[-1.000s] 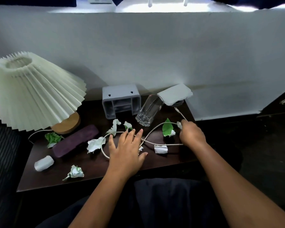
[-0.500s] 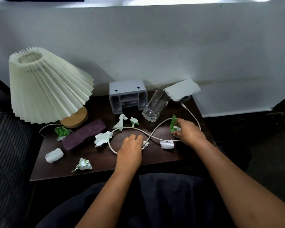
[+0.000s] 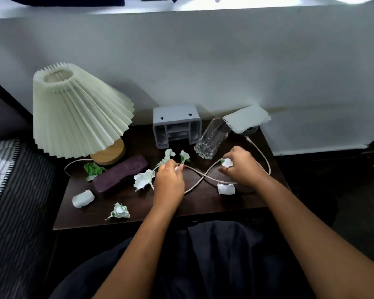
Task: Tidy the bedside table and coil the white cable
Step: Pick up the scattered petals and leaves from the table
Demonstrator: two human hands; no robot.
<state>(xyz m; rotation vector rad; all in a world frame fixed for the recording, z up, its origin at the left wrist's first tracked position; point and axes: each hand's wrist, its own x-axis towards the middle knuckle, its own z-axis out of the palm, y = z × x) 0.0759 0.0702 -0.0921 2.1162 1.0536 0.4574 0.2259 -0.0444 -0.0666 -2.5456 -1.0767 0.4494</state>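
Note:
A white cable (image 3: 203,176) lies in a loose figure-eight across the dark bedside table (image 3: 143,214). My left hand (image 3: 170,182) is closed over a small scrap of paper at the cable's left loop. My right hand (image 3: 243,167) pinches a crumpled white-and-green paper ball (image 3: 226,162) just in front of the drinking glass (image 3: 212,138). Several crumpled paper scraps lie scattered: one (image 3: 226,188) by my right wrist, one (image 3: 143,179) left of my left hand, one (image 3: 119,211) near the front edge, one (image 3: 83,198) at front left.
A pleated cream lamp (image 3: 78,111) stands at the back left, with a dark purple case (image 3: 119,175) beside its wooden base. A grey plastic holder (image 3: 176,128) and a white folded cloth (image 3: 246,118) sit against the wall. A striped mattress (image 3: 7,180) borders the left.
My right hand has picked up the green-and-white paper and crumpled it. My left hand has curled shut and moved up to the cable's left loop. The camera has shifted.

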